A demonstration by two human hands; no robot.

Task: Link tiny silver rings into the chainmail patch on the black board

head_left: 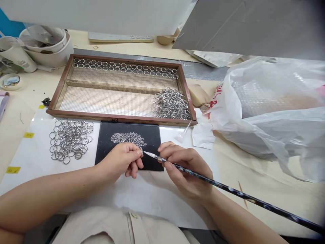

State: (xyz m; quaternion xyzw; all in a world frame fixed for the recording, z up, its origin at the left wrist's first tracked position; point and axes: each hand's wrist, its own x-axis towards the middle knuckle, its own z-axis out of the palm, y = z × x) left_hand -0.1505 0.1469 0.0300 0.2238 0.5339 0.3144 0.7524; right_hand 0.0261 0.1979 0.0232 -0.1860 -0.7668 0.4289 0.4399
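My left hand [127, 159] pinches a small silver ring [141, 151] between thumb and forefinger, above a black tray [152, 135]. In my right hand [189, 167] is a long dark patterned pen [228, 188], its pale tip touching or very near the ring. Tiny shiny pieces [129, 138] lie in a pile on the black tray, just behind my left hand. A heap of silver rings [71, 140] rests on the white sheet to the left. Behind, a wooden-framed mesh tray [119, 118] holds two rows of rings along its back and a ring pile [171, 104] at its right.
A translucent plastic bag [274, 118] fills the right side. White tubs [50, 51] and a cup [17, 54] stand at the back left. Yellow labels [13, 169] line the sheet's left part. A paper piece [202, 135] lies right of the black tray.
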